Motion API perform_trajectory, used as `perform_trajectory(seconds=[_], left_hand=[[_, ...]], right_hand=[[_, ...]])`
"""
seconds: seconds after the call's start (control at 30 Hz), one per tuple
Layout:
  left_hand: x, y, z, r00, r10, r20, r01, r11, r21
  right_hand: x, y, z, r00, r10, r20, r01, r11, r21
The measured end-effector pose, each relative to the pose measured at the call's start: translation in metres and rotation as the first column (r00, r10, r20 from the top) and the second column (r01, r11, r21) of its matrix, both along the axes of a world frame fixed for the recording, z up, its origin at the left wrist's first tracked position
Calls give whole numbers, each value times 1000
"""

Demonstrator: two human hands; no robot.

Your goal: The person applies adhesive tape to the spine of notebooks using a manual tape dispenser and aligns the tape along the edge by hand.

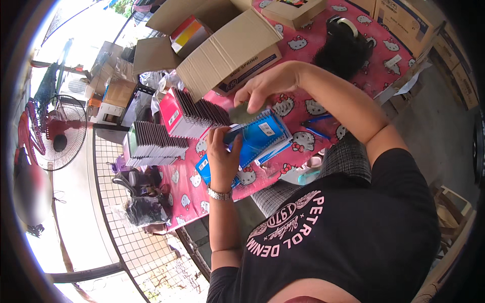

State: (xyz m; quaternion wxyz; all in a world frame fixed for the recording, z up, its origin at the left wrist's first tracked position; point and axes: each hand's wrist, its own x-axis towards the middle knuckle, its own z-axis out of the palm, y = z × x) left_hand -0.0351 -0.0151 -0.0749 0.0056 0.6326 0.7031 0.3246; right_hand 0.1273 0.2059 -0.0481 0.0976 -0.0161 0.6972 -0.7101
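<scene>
Pink cartoon-cat cloth (303, 108) covers the table, with a wire grid panel (126, 222) and a standing fan (53, 134) off to the left. On the near part of the cloth, the left hand (222, 156), a metal watch (219, 194) on its wrist, has its fingers curled around the left edge of a blue spiral notebook (262, 136), gripping it; more blue notebooks lie underneath, just beside the table's near edge. The right hand (265, 88) hovers just above the notebook's far edge, its fingers pinched together on a dark, blurred flat piece (242, 113) whose kind I cannot tell. To the left of the hands, a row of notebooks with dark spines and a pink cover (194, 113) stands on edge, and another stack with a green cover (151, 146) sits further left. Farther away, an open cardboard box (227, 53) rests on the cloth. A black tape dispenser (346, 43) stands at the far right of the table.
</scene>
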Motion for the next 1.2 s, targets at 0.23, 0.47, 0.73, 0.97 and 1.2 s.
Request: perform_trajectory(seconds=[0.23,0.47,0.73,0.97,1.2], left_hand=[[4,-4,7,996,-9,94,16,998,-68],[-3,-5,0,964,-6,264,26,997,-72],[-8,-5,-2,919,31,393,18,992,-121],[-4,-8,-1,812,59,580,-54,998,-27],[10,-15,-25,685,99,722,-228,970,83]], right_hand=[[-20,0,-9,999,52,10,-53,954,295],[-38,-3,-17,998,6,55,-17,980,197],[-31,-12,-15,993,-60,-99,90,938,335],[10,7,-65,795,-596,-111,525,585,618],[106,-57,-224,380,-704,-599,776,-110,622]])
